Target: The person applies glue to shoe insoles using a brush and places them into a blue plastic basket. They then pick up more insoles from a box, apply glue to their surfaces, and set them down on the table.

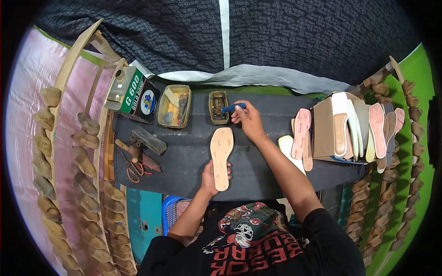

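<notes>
The tan insole (222, 154) is in the left hand (210, 177) over the middle of the black-covered table (184, 154), wide end pointing away from the person, small printed-looking marks on its face. From my end I can see those fingers curled around the narrow half, gripping it edge to edge, with part of the hand hidden underneath. Over on the right hand (248, 120), the fingers are pinching a blue stick-like tool (238, 106), its end over the small grimy tub (219, 122). Can't tell on my feed if it's touching what's inside. Just left of that there's a bigger tray (173, 125), then a G 600 can (148, 102). Scissors (133, 174) lie nearer the person on the left, and a cardboard box (324, 133) full of insoles sits right.
</notes>
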Motion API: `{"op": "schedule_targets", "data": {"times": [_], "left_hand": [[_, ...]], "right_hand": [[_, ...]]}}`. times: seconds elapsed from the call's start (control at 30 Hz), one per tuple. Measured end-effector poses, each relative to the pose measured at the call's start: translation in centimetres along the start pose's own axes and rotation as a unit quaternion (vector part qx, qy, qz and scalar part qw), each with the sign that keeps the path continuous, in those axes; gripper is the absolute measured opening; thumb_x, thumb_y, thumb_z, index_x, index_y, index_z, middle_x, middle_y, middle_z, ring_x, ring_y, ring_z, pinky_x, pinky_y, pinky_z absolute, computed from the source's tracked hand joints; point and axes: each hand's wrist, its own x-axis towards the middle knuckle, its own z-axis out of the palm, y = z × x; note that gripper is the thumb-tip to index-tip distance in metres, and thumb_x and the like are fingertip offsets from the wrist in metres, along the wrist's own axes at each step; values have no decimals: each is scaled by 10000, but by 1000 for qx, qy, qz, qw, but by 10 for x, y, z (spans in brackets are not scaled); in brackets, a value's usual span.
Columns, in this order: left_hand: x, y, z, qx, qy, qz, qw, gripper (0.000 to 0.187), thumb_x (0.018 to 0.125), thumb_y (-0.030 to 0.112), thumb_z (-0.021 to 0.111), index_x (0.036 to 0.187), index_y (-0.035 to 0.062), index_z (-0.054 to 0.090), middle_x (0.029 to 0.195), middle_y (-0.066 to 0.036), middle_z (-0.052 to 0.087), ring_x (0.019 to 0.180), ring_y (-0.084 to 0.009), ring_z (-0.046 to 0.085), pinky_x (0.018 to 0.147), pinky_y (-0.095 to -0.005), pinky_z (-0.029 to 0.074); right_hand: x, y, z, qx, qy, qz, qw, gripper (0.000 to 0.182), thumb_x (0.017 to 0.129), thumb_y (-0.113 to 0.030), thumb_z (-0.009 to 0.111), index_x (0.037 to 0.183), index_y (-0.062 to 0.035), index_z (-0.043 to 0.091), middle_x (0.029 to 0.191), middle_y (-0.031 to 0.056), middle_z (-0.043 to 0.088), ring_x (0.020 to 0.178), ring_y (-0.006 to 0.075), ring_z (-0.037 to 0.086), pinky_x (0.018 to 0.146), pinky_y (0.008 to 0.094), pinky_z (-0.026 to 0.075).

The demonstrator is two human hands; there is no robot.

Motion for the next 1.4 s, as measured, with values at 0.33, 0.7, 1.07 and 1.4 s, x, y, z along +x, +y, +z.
{"op": "schedule_targets", "data": {"times": [0.33,0.7,1.07,1.4], "left_hand": [[11,-4,10,70,17,-26,997,559,1085,471,331,1309,45,614,1129,-125,701,854,-229,691,753,-402,602],[41,-38,55,76,19,-30,996,570,1098,485,315,1335,50,595,1143,-112,699,855,-237,702,732,-400,617],[60,-81,76,102,-3,-64,993,595,1098,542,337,1300,46,595,1118,-99,673,792,-227,681,699,-404,593],[59,-99,85,122,3,-3,993,580,1101,556,337,1286,47,546,1059,-113,645,768,-222,661,671,-395,586]], "right_hand": [[-8,-2,-23,111,49,-17,993,214,1097,-185,541,1200,-4,590,824,90,688,694,131,652,638,261,528],[-40,-28,-95,132,120,-49,983,248,1126,-260,459,1090,-29,542,767,79,654,626,117,597,596,257,495],[-77,-61,-155,-209,129,-120,962,172,1082,-188,551,1113,-19,558,734,90,627,652,166,637,600,324,497],[-92,-99,-165,-343,-69,-135,927,220,1032,-204,620,1165,-37,568,975,216,685,901,431,681,767,452,531]]}}
